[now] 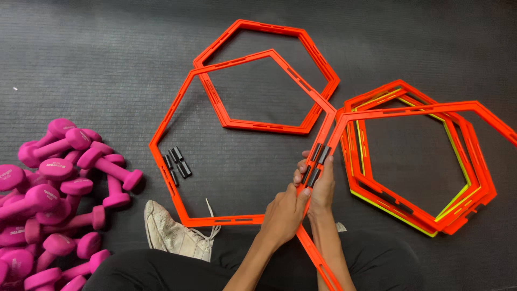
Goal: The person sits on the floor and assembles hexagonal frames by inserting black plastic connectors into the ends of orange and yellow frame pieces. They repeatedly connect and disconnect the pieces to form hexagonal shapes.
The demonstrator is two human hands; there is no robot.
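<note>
Two orange hexagon rings meet edge to edge just above the person's lap, and small black clips (318, 161) sit along that join — this is where both hands work. The large orange hexagon ring (161, 129) lies flat on the dark floor (97, 59) to the left, its right edge running down toward the hands. The second orange ring (425, 110) is tilted up from the pile on the right, its left edge pressed alongside the first.

The right hand (322, 186) is wrapped around the two joined edges from the right side, its fingers (328, 160) clenched on the bars and touching the clips. The left hand (285, 210) comes in from below and left, its fingers (299, 173) pinched on the same join, just beside the right hand and touching it.

Inside the large ring, well apart from the hands, a small heap of spare black clips (176, 161) rests on the floor. Another orange ring (318, 59) lies partly under the large one, farther from the person. On the right sits a stack of rings (458, 210), orange with a yellow-green one among them.

Near the lap a white shoe (169, 231) points left — beyond it, at the left edge, a pile of pink dumbbells (54, 183) covers the floor
</note>
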